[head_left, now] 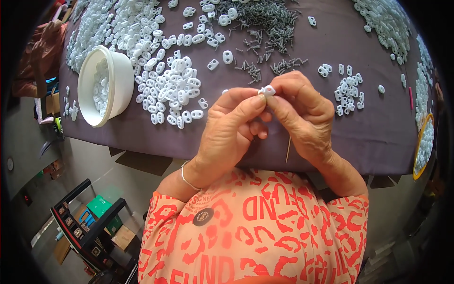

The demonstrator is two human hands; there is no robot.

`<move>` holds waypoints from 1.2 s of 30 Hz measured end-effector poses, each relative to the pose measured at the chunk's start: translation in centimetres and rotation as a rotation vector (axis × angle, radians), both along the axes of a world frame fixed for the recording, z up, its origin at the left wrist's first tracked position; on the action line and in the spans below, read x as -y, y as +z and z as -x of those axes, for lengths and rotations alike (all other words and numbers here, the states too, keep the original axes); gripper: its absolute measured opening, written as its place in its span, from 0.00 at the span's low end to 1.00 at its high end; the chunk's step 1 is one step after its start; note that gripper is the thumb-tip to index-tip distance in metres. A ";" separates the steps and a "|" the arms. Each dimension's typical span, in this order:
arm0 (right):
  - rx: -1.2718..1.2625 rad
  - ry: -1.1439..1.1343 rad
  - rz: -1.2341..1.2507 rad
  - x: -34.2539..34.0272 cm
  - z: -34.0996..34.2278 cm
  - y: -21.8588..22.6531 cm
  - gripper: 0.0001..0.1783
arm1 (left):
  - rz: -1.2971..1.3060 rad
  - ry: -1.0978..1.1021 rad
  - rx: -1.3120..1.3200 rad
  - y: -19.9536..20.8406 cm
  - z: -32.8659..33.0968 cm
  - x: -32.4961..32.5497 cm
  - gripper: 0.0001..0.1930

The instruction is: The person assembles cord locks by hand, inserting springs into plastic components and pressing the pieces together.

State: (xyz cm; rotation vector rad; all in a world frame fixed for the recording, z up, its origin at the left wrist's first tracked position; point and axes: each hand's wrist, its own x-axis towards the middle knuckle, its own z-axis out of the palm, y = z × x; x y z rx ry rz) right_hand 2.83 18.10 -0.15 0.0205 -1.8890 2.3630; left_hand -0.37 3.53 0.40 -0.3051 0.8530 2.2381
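Note:
Above the near part of the table, my left hand [227, 125] and my right hand [305, 113] meet, fingertips pinched on a small white plastic cord lock [268, 90]. Both hands are closed. A thin wooden stick [288, 149] sticks out below my right hand; its upper part is hidden. Left of my hands lies a heap of white oval two-hole cord lock pieces [175, 90]. To the right is a small group of similar white pieces [349, 92]. Small metal springs [272, 28] are piled beyond my hands, with several scattered toward me.
A white round tub [120, 78] with white pieces inside tilts at the left. More white heaps [385, 28] lie at the far corners of the brown-covered table [302, 49]. A yellow-rimmed basket [420, 154] is at the right edge. A dark chair [85, 222] holding boxes stands lower left.

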 end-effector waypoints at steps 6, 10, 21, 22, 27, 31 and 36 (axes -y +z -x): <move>-0.004 -0.071 0.154 -0.4 0.3 0.6 0.05 | 0.010 -0.041 -0.075 0.5 0.6 -0.9 0.06; 0.073 -0.218 0.162 -1.1 0.5 1.4 0.07 | 0.381 -0.060 -0.416 1.3 0.7 -1.1 0.06; 0.243 -0.074 0.063 -2.3 0.6 2.6 0.07 | 1.470 -0.100 -1.707 -1.4 1.5 -0.9 0.10; 0.227 -0.064 0.067 -2.4 0.6 2.4 0.07 | 1.444 -0.100 -1.744 -1.5 1.7 -1.0 0.10; 0.192 0.034 0.071 -2.7 0.7 1.8 0.08 | 1.338 -0.063 -1.791 -1.1 1.9 -0.7 0.08; 0.282 0.035 0.082 -2.3 0.4 2.2 0.08 | 0.724 -0.102 -0.747 0.7 1.9 0.3 0.06; 0.362 0.079 0.038 -1.8 0.3 2.2 0.08 | 0.547 -0.099 -0.509 0.7 2.3 1.2 0.11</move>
